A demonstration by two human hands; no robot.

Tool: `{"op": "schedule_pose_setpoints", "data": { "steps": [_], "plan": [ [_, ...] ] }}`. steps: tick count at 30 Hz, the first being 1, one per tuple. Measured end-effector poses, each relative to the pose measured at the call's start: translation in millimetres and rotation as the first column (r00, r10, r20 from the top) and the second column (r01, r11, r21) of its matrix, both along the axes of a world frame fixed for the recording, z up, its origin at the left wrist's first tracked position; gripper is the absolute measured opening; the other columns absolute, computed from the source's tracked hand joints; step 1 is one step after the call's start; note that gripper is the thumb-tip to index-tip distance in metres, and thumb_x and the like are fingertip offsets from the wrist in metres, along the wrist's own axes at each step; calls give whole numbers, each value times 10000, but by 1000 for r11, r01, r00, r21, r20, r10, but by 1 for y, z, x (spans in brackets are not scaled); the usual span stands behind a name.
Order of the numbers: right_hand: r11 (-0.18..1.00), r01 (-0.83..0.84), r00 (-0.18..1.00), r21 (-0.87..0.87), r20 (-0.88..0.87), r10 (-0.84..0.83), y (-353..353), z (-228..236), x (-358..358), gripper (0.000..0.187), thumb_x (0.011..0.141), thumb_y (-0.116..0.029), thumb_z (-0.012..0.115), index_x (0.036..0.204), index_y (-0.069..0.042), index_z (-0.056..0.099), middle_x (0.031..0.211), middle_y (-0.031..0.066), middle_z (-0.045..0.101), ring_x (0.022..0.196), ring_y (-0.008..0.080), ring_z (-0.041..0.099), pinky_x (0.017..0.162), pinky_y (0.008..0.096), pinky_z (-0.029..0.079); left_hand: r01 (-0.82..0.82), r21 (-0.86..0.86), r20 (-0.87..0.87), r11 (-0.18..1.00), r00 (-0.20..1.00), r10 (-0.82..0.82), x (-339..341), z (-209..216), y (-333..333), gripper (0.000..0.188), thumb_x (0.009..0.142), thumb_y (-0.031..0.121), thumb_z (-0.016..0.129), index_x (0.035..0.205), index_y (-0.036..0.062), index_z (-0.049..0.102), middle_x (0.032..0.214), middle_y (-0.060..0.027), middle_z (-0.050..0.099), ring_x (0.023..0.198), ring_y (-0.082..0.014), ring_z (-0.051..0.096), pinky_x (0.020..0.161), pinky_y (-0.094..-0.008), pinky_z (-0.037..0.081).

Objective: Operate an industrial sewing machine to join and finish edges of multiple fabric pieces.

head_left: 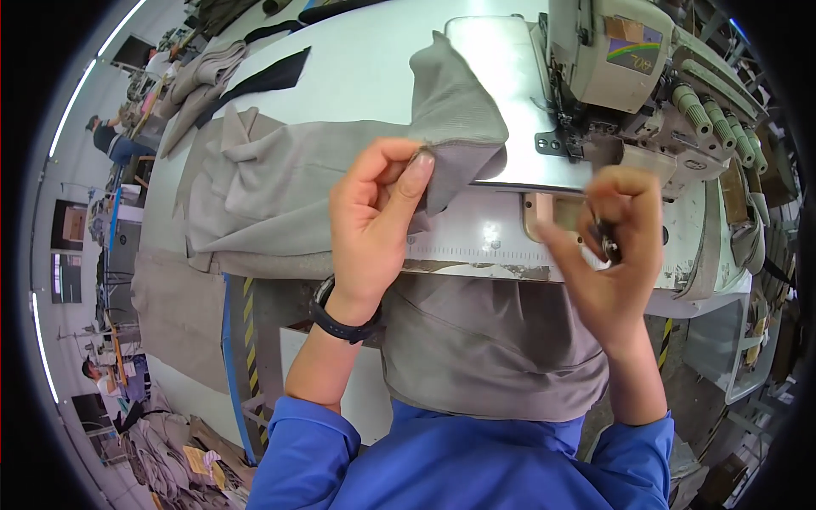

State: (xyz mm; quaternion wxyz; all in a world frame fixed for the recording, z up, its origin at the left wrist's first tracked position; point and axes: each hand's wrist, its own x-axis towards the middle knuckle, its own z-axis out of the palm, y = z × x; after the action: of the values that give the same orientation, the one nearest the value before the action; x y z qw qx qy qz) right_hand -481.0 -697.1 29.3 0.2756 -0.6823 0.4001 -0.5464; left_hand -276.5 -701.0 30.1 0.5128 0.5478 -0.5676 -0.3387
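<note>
My left hand point(374, 212), with a dark watch on its wrist, pinches the seamed edge of a grey fabric piece point(455, 110) between thumb and fingertips. Part of that cloth stands up above the hand, and the rest spreads leftward over the table. Slightly blurred, my right hand point(625, 246) is raised in front of the sewing machine, apart from the cloth. Its curled fingers hold a small dark metal tool point(608, 242) with a shiny round part; most of it is hidden in the palm. My right thumb points out toward the left.
The overlock-type sewing machine point(620, 59) stands at the back right, with ribbed tension knobs point(718, 123). Black fabric strips point(263, 85) and folded grey cloth point(200, 81) lie at the far left. More grey cloth point(493, 340) covers my lap. Other people work at the left edge.
</note>
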Motion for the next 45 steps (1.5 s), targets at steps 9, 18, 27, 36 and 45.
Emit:
{"op": "schedule_pose_setpoints", "data": {
  "steps": [9, 18, 27, 36, 45],
  "plan": [
    [938, 1, 995, -347, -92, -36, -26, 37, 49, 152, 758, 1, 693, 907, -7, 667, 721, -7, 578, 579, 19, 433, 480, 176, 293, 51, -551, 462, 833, 850, 254, 32, 0, -4, 103, 819, 32, 585, 919, 32, 612, 798, -59, 617, 717, -197, 607, 608, -270, 460],
    [845, -46, 990, -533, 87, 108, -26, 90, 10, 212, 884, -107, 628, 1067, -9, 668, 821, -4, 648, 615, -19, 474, 507, 109, 324, 181, -725, 621, 665, 590, 516, 177, 17, -10, 171, 745, 59, 562, 899, 90, 627, 864, -86, 643, 760, -301, 619, 639, -403, 474],
    [964, -4, 950, -266, 299, 86, 33, 90, -67, 230, 947, -231, 548, 970, -7, 591, 593, 35, 513, 387, 42, 331, 371, 166, 233, -328, -883, 270, 336, 231, 935, 393, 112, 13, 171, 812, 60, 570, 930, 97, 690, 779, -83, 666, 718, -171, 623, 639, -319, 483],
    [830, 319, 466, -458, -687, -558, 122, 15, -309, 410, 895, -157, 544, 1276, -6, 524, 1258, 113, 542, 1130, 215, 511, 940, 324, 397, -107, -247, 270, 963, 947, 175, 278, 151, 204, 216, 911, 149, 466, 828, -11, 585, 831, -27, 550, 760, -96, 500, 699, -224, 406],
    [982, 185, 968, 31, 165, -187, 152, -2, -273, 240, 894, -148, 544, 1059, 14, 611, 1028, 59, 556, 864, 115, 513, 721, 221, 406, -123, -442, 358, 889, 884, 300, 244, 84, 210, 232, 915, 207, 533, 782, 17, 547, 860, -29, 543, 802, -110, 467, 741, -253, 367]
  ]
}}
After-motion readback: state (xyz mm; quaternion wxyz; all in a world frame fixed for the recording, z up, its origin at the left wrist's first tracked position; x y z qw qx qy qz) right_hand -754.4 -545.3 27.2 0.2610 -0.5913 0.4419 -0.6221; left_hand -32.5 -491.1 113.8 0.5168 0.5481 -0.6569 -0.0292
